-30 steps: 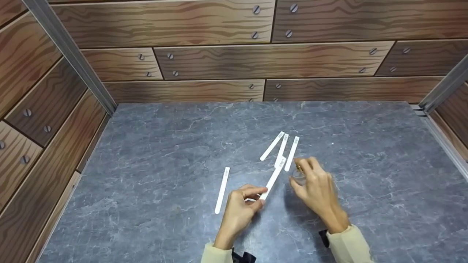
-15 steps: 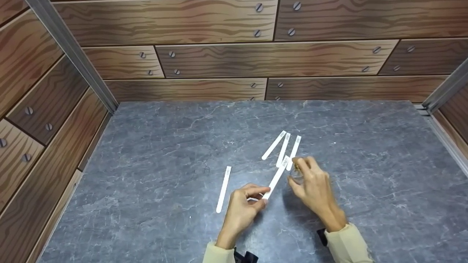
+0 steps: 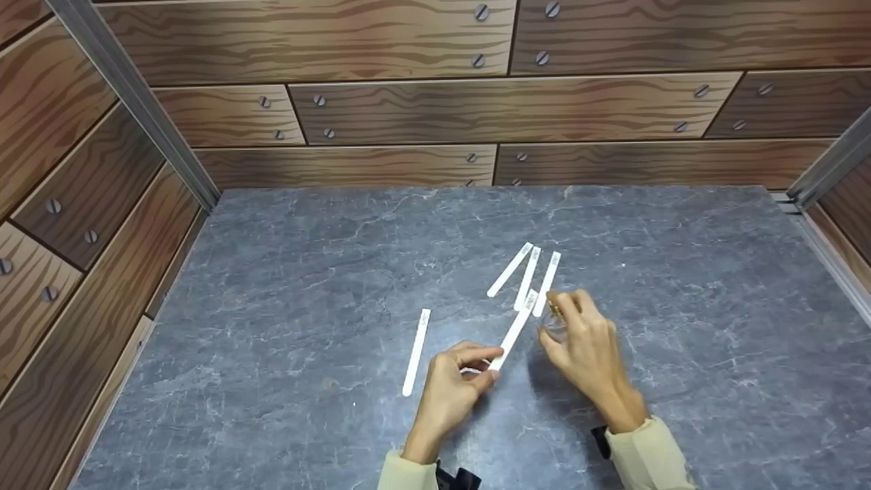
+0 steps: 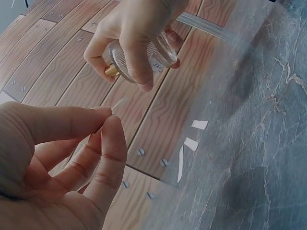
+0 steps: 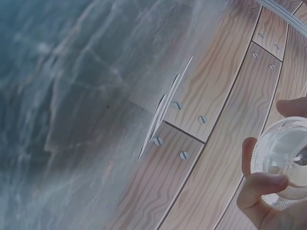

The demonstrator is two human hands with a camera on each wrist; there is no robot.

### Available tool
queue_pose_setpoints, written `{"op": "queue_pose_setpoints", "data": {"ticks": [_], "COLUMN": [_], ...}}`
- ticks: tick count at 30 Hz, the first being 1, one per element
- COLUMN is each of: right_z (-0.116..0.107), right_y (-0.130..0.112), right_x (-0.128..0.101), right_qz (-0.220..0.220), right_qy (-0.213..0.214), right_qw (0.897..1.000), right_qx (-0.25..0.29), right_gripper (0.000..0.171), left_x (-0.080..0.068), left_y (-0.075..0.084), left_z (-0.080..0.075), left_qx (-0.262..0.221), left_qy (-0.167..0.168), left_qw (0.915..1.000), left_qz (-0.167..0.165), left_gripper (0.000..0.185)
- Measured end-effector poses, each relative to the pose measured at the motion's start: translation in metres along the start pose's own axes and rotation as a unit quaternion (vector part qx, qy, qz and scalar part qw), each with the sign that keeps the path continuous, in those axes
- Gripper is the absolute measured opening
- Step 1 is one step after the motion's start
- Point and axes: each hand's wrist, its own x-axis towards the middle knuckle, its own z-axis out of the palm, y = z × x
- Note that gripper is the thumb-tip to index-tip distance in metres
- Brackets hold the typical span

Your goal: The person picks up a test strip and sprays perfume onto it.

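Observation:
In the head view my left hand (image 3: 452, 388) pinches a white paper test strip (image 3: 515, 330) near its lower end, between thumb and fingers. The strip slants up and away, its printed end close to my right hand (image 3: 588, 354). That hand grips a clear ribbed glass perfume bottle (image 4: 165, 53) with a gold spray nozzle (image 4: 111, 71), best seen in the left wrist view. The bottle is tilted, its nozzle side toward the held strip and apart from it. My right fingers hide much of the bottle in the head view.
Several more white strips lie on the grey marbled table (image 3: 292, 286): one strip (image 3: 416, 354) left of my left hand, and a group with a right-hand strip (image 3: 547, 282) beyond the hands. A wood-patterned wall (image 3: 408, 112) and metal rails (image 3: 139, 102) border the table.
Over the first half second the held strip's far end shifts slightly right, toward the bottle. Since then both hands look nearly still, and the grips stay the same.

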Motion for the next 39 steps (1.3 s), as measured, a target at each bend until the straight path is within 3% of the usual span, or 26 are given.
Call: {"op": "queue_pose_setpoints", "data": {"ticks": [39], "right_z": [-0.0024], "right_y": [0.0005], "right_x": [0.0013], "right_qz": [0.016], "right_qy": [0.004], "right_qw": [0.999], "right_qx": [-0.032], "right_gripper": [0.044], "left_x": [-0.0020], "left_y": [0.0032], "left_z": [0.0024], "left_qx": [-0.024], "left_qy": [-0.013], "left_qw": [0.9996], "left_qz": [0.011], "left_gripper": [0.029]}}
